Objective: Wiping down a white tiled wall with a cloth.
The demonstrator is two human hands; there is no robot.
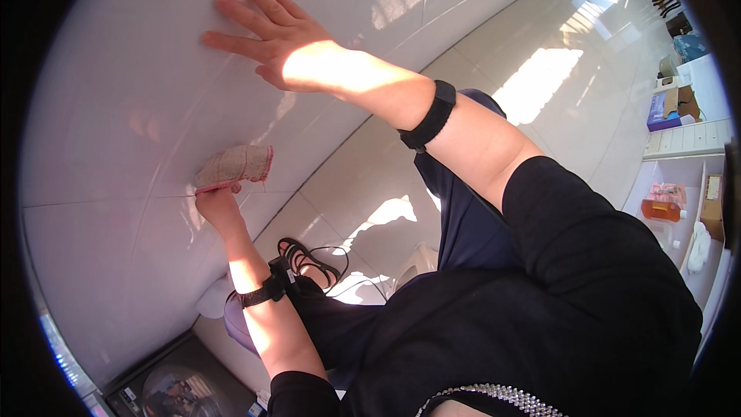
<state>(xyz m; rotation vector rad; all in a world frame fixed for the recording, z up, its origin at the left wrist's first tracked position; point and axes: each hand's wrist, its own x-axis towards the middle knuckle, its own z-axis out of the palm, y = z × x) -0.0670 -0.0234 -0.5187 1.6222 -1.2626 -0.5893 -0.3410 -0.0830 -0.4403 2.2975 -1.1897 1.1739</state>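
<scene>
My left hand [217,205] is at a glossy white tiled wall [104,145], gripping a beige cloth [234,167] with a pink stitched edge. The cloth lies against the tile and hides most of the fingers. Higher up and to the right, my right hand [289,40] holds nothing. Its fingers are spread, with the palm turned to the same wall and the back of the hand in bright sun. Each forearm wears a black strap [437,113]; the one on the left arm carries a small black device [282,275].
Beige floor tiles [463,72] meet the wall's foot. A sandalled foot [310,263], a thin cable [347,252] and part of a pale stool [419,263] are below. A dark appliance [226,353] sits lower left. Shelves at right hold an amber bottle [660,209]; a purple box [664,110] lies above.
</scene>
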